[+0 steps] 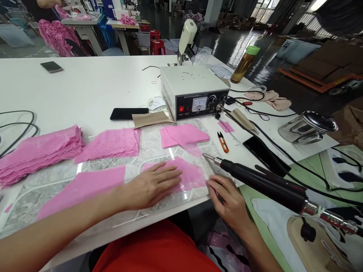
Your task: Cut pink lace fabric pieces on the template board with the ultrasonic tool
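Note:
My left hand [153, 185] lies flat, fingers stretched out, on a pink lace fabric piece [190, 175] that rests on a clear plate [119, 170] at the table's front edge. My right hand [227, 200] sits at the right end of that piece, fingers curled and touching its edge. Just right of it lies a black handheld welding tool [263, 183], its metal tip pointing at the fabric; neither hand holds it.
Stacks of pink lace pieces [36, 151] [110, 143] and folded pink pieces [181, 136] lie behind. A white control box [195, 88], orange snips [223, 141], two phones [127, 113] [262, 149], cables, a bottle [244, 64] and a metal pot [307, 126] stand farther back.

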Action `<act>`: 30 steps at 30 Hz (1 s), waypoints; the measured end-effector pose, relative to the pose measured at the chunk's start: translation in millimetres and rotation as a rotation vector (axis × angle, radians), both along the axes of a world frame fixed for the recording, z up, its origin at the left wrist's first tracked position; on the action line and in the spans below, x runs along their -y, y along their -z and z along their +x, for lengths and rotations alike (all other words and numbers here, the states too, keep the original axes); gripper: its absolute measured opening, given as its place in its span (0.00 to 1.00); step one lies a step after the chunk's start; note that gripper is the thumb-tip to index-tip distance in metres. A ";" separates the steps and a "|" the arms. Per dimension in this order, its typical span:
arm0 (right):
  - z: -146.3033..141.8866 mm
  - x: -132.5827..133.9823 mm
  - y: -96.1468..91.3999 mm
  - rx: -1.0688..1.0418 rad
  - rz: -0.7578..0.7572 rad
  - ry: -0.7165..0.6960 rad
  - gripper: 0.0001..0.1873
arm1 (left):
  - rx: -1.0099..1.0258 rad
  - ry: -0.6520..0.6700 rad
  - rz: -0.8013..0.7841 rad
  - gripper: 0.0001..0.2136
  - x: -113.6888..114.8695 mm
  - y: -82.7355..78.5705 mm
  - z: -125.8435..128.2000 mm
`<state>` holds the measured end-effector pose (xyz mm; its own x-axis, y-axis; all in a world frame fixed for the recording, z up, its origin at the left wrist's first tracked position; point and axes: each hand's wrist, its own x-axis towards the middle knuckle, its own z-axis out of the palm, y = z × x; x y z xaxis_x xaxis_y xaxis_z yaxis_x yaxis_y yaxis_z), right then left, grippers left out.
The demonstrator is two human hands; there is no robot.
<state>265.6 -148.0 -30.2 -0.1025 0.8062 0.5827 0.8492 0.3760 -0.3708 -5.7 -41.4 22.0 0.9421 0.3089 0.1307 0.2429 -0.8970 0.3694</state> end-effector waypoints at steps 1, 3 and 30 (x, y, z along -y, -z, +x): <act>-0.4 1.5 2.0 0.004 0.006 0.003 0.18 | -0.010 0.020 -0.009 0.21 -7.2 2.2 12.3; -2.0 3.3 4.9 0.021 0.018 0.008 0.19 | -0.040 0.057 -0.018 0.24 -18.6 8.4 32.5; -4.5 -1.6 29.5 -0.130 0.127 0.060 0.13 | -0.127 0.322 0.016 0.23 -32.2 23.7 39.9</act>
